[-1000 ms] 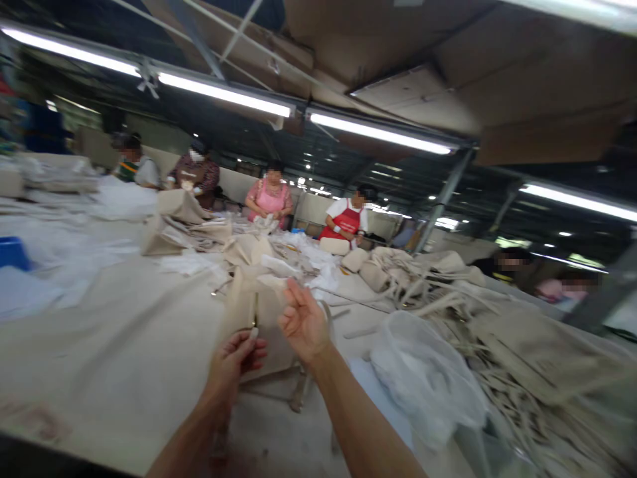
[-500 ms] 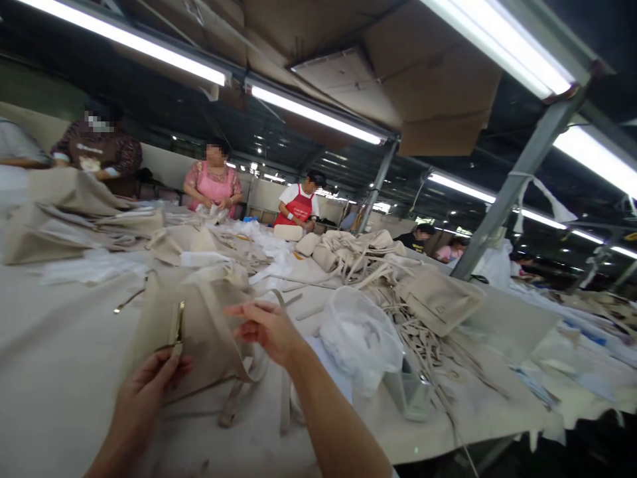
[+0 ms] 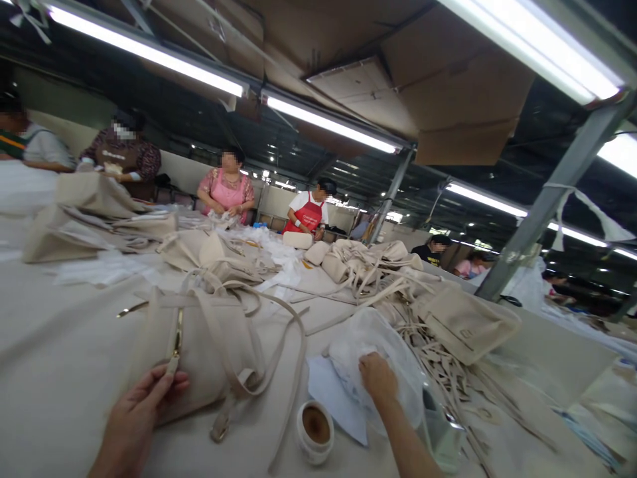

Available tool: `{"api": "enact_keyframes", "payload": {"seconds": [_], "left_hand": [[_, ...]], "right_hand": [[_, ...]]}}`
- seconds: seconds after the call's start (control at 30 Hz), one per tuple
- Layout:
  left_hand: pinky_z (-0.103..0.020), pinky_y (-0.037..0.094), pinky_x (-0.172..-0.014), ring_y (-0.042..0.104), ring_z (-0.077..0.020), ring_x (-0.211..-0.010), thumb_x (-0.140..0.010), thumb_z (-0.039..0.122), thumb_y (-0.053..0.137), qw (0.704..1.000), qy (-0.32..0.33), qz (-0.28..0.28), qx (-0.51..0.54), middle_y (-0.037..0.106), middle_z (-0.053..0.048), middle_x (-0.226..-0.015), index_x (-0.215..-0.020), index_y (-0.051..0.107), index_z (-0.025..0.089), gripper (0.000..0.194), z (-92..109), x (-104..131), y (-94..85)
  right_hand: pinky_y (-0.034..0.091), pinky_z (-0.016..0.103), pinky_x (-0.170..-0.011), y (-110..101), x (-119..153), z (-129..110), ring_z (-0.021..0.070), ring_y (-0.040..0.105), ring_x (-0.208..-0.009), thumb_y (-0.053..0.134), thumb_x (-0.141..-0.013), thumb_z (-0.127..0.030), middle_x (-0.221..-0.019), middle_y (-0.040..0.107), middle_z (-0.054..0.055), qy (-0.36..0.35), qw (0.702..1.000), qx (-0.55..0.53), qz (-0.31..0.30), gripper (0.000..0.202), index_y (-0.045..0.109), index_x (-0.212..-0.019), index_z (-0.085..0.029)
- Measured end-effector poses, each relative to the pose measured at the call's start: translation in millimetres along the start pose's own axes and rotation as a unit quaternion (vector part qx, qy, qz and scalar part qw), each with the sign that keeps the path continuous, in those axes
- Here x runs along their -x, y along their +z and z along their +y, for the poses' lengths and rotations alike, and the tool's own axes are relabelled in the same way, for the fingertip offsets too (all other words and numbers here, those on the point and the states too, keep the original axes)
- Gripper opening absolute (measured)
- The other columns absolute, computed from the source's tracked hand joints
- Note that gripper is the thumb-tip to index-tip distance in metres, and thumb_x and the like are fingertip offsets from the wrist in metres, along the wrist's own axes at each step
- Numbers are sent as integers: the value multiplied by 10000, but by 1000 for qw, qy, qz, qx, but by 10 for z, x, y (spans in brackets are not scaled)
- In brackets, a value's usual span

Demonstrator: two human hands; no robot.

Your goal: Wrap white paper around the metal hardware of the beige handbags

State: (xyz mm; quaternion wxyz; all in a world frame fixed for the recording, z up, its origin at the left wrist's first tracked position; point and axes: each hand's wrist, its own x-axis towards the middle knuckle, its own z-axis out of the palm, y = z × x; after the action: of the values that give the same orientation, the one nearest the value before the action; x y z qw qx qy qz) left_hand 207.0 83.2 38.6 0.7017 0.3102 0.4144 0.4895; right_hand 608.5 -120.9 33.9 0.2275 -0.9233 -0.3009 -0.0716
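A beige handbag (image 3: 204, 352) lies on the table in front of me, its straps looped over its right side. My left hand (image 3: 156, 392) pinches the beige tab of a gold zipper pull (image 3: 176, 338) on the bag's near face. My right hand (image 3: 378, 378) reaches into a clear plastic bag (image 3: 348, 332) of white, crumpled material, its fingers curled down; whatever they hold is hidden. Between my hands stands an open round white jar (image 3: 314, 431) with a brown inside. A pale sheet of paper (image 3: 333, 398) sticks out from under the plastic bag.
More beige bags (image 3: 89, 226) lie at the back left, with beige pouches (image 3: 343, 259) piled further right. Loose straps (image 3: 442, 372) and a clear container (image 3: 440, 431) lie to my right. Several co-workers, one in a red apron (image 3: 308, 212), work beyond the table. A metal post (image 3: 537, 212) rises at the right.
My right hand has moved right from beside the handbag's straps into the plastic bag. The white jar, mostly hidden before, shows now. My left hand stays on the zipper pull; the view has shifted slightly.
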Motion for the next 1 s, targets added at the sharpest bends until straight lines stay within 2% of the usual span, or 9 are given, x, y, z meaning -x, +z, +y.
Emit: {"api": "enact_keyframes", "payload": {"seconds": [0.1, 0.23, 0.4, 0.5, 0.63, 0.8, 0.9, 1.0], "left_hand": [[-126, 557, -580, 674, -119, -587, -633, 167, 668, 1000, -15, 5, -11, 723, -19, -663, -758, 640, 164, 129, 46, -13, 29], [-127, 555, -561, 669, -112, -560, -704, 117, 632, 999, -29, 11, -15, 719, -22, -660, -760, 630, 157, 68, 76, -23, 42], [-144, 558, -572, 673, -113, -559, -764, 66, 593, 999, -35, 7, -5, 721, -31, -669, -801, 618, 148, 94, 93, -7, 45], [-145, 555, -572, 672, -114, -559, -775, 58, 592, 999, -33, 8, -7, 723, -35, -672, -808, 622, 143, 96, 89, -5, 48], [-135, 536, -528, 671, -115, -553, -809, 49, 576, 999, -33, 13, -27, 724, -32, -677, -820, 620, 142, 103, 72, -16, 42], [-132, 543, -555, 664, -100, -537, -852, 6, 537, 999, -34, 12, -18, 716, -25, -653, -822, 587, 138, 144, 94, 3, 38], [-144, 550, -550, 662, -105, -527, -863, 1, 530, 999, -45, 5, -13, 714, -28, -648, -828, 572, 136, 146, 120, 15, 48], [-146, 552, -546, 664, -106, -528, -863, -7, 530, 999, -47, 1, -11, 716, -29, -657, -834, 567, 136, 150, 129, 13, 56]], "right_hand": [[442, 346, -782, 135, -32, 78, 237, 637, -926, 510, -876, -164, -942, 644, 109, 0, 999, 46, 20, 164, 651, -796, -183], [446, 333, -803, 149, -118, 185, 238, 634, -932, 455, -874, -203, -945, 655, 110, -14, 997, 50, 48, 176, 624, -826, -198], [459, 341, -853, 124, -123, 280, 239, 634, -909, 391, -874, -226, -879, 665, 91, -44, 996, 3, 74, 216, 594, -798, -228], [451, 328, -901, 169, -90, 289, 232, 627, -960, 475, -782, -161, -934, 676, 85, -73, 994, -39, 76, 147, 599, -764, -238], [464, 359, -842, 249, -55, 268, 247, 624, -854, 503, -715, -158, -809, 651, 83, -58, 989, -101, 93, 132, 547, -624, -243], [482, 381, -813, 196, -54, 275, 263, 622, -875, 535, -688, -330, -826, 654, 68, -12, 967, -222, 125, 96, 544, -641, -246], [513, 400, -799, 115, -66, 268, 284, 646, -903, 570, -676, -502, -821, 685, 74, 15, 940, -316, 128, 272, 563, -700, -231], [558, 381, -675, 55, -60, 229, 258, 695, -764, 563, -693, -606, -739, 706, 57, 37, 906, -412, 95, 395, 534, -749, -216]]}}
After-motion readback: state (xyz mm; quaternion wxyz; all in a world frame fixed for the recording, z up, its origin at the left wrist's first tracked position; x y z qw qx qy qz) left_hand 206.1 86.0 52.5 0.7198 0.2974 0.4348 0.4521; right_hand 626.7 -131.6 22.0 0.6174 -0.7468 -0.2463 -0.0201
